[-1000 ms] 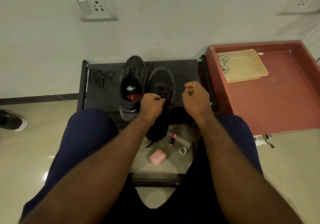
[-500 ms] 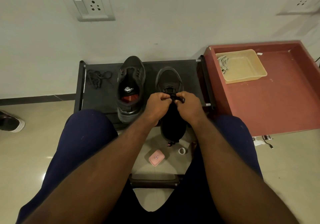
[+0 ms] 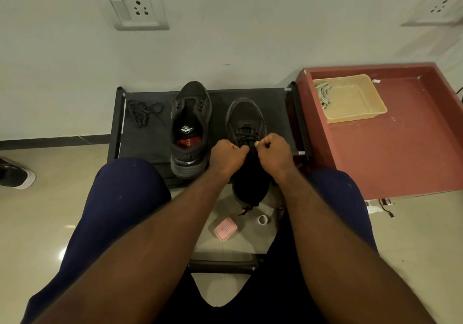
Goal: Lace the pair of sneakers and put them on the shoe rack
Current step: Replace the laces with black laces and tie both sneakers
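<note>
Now both hands, left hand (image 3: 226, 157) and right hand (image 3: 274, 154), pinch the black lace (image 3: 246, 138) on the right-side black mesh sneaker (image 3: 246, 120), fingers curled tight.

This is most likely a room in a home, though little of it shows. A low black shoe rack (image 3: 145, 143) stands against a plain pale wall (image 3: 250, 23) with a socket plate (image 3: 132, 6), on a glossy tiled floor (image 3: 50, 211). A red desk (image 3: 388, 158) just beside it carries a beige plastic tray (image 3: 355, 119).
</note>
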Available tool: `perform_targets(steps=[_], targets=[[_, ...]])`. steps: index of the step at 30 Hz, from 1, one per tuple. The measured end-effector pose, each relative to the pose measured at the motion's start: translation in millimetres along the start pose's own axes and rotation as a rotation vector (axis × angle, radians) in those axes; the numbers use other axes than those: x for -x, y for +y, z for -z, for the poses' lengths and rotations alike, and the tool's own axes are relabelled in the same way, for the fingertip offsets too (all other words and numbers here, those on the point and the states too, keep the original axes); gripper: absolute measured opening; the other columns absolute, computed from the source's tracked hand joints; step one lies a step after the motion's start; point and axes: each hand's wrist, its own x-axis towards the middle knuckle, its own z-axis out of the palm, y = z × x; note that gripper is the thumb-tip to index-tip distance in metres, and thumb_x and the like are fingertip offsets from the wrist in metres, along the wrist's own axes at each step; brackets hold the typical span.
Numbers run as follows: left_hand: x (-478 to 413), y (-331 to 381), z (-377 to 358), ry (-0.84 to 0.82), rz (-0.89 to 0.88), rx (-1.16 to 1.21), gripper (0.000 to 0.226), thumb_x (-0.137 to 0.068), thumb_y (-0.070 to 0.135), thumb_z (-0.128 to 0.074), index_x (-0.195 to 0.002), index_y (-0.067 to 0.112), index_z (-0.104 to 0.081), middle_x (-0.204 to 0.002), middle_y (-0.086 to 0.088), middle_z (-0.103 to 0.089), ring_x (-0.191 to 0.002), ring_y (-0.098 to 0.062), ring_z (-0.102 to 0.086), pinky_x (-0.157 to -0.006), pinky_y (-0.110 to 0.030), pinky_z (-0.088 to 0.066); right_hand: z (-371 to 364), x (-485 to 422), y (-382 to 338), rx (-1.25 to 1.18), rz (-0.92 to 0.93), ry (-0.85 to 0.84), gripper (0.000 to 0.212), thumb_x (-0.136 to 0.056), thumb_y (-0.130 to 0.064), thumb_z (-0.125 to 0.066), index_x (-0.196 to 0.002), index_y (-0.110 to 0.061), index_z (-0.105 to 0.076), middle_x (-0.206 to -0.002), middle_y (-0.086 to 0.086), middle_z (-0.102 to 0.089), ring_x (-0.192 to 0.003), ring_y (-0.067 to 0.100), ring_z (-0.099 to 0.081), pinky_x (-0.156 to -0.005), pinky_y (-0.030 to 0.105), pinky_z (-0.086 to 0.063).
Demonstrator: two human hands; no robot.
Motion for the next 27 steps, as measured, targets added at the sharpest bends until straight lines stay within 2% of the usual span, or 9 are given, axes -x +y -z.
perform_targets(steps=[2, 5, 9, 11, 14, 17, 19, 22, 27], targets=[[-4, 2, 0, 0.011, 0.056, 0.005, 0.029, -0.080, 0.031, -0.074, -0.085, 0.003, -0.069, -0.078, -0.011, -0.068, -0.076, -0.027, -0.066, -0.072, -0.037, -0.057, -1, -1, -1, -0.011, 0.050, -0.026, 0.016, -0.099, -0.021, -0.058, -0.087, -0.011, -0.056, -0.083, -0.002, -0.058, -0.077, 0.013, -0.054, -0.066, 0.027, -0.039], [-11, 5, 5, -0.076, 0.074, 0.043, 0.021, -0.085, 0.020, -0.072, -0.070, 0.009, -0.062, -0.069, -0.010, -0.061, -0.070, -0.026, -0.062, -0.072, -0.042, -0.058, 0, -3, -2, -0.037, 0.066, -0.034, 0.016, -0.100, -0.019, -0.055, -0.089, -0.007, -0.055, -0.084, 0.001, -0.057, -0.077, 0.014, -0.052, -0.068, 0.029, -0.040], [-11, 8, 21, -0.271, 0.110, 0.168, 0.024, -0.099, 0.005, -0.051, -0.076, 0.010, -0.053, -0.071, -0.007, -0.056, -0.063, -0.014, -0.056, -0.054, -0.021, -0.050, 2, -8, 0, -0.062, -0.034, -0.052, 0.015, -0.100, -0.019, -0.053, -0.087, -0.011, -0.052, -0.083, 0.000, -0.055, -0.077, 0.015, -0.052, -0.067, 0.029, -0.040], [-9, 8, 24, -0.274, 0.099, 0.203, 0.025, -0.099, 0.004, -0.046, -0.077, 0.012, -0.053, -0.071, -0.006, -0.056, -0.060, -0.012, -0.054, -0.052, -0.020, -0.048, 1, -9, 0, -0.074, -0.080, -0.053, 0.016, -0.095, -0.019, -0.053, -0.080, -0.012, -0.053, -0.078, 0.003, -0.055, -0.076, 0.021, -0.054, -0.067, 0.034, -0.042], [-3, 6, 21, -0.227, 0.081, 0.170, 0.030, -0.096, 0.004, -0.047, -0.068, 0.013, -0.052, -0.062, -0.005, -0.050, -0.053, -0.013, -0.048, -0.049, -0.022, -0.042, 2, -7, -1, -0.015, -0.081, -0.067, 0.023, -0.089, -0.020, -0.056, -0.067, -0.014, -0.052, -0.066, 0.003, -0.055, -0.066, 0.021, -0.055, -0.061, 0.037, -0.046], [-3, 5, 18, -0.233, 0.143, 0.181, 0.028, -0.095, 0.005, -0.049, -0.068, 0.011, -0.053, -0.063, -0.006, -0.050, -0.053, -0.014, -0.050, -0.049, -0.023, -0.043, 6, -5, -1, 0.013, -0.031, -0.086, 0.025, -0.092, -0.019, -0.060, -0.075, -0.001, -0.063, -0.071, 0.015, -0.065, -0.067, 0.023, -0.061, -0.066, 0.038, -0.053], [-6, 8, 22, -0.250, 0.209, 0.195, 0.019, -0.098, 0.010, -0.051, -0.079, 0.008, -0.056, -0.072, -0.007, -0.054, -0.058, -0.014, -0.054, -0.053, -0.023, -0.049, 8, -5, 0, -0.004, -0.015, -0.085, 0.028, -0.095, -0.021, -0.062, -0.081, 0.003, -0.065, -0.074, 0.016, -0.067, -0.069, 0.023, -0.063, -0.067, 0.036, -0.052], [-11, 12, 33, -0.285, 0.249, 0.163, 0.014, -0.099, 0.014, -0.050, -0.098, 0.005, -0.060, -0.082, -0.007, -0.056, -0.067, -0.013, -0.055, -0.062, -0.026, -0.052, 6, -8, 2, -0.053, -0.024, -0.100, 0.028, -0.097, -0.022, -0.061, -0.077, -0.003, -0.061, -0.068, 0.007, -0.059, -0.063, 0.016, -0.056, -0.060, 0.029, -0.045], [-5, 9, 39, -0.404, 0.428, 0.287, 0.017, -0.095, 0.009, -0.038, -0.087, 0.010, -0.053, -0.077, -0.005, -0.046, -0.068, -0.018, -0.048, -0.063, -0.030, -0.048, -2, -11, 4, -0.095, -0.029, -0.051, 0.020, -0.097, -0.023, -0.061, -0.086, -0.007, -0.063, -0.083, 0.008, -0.067, -0.077, 0.020, -0.061, -0.069, 0.034, -0.049]])
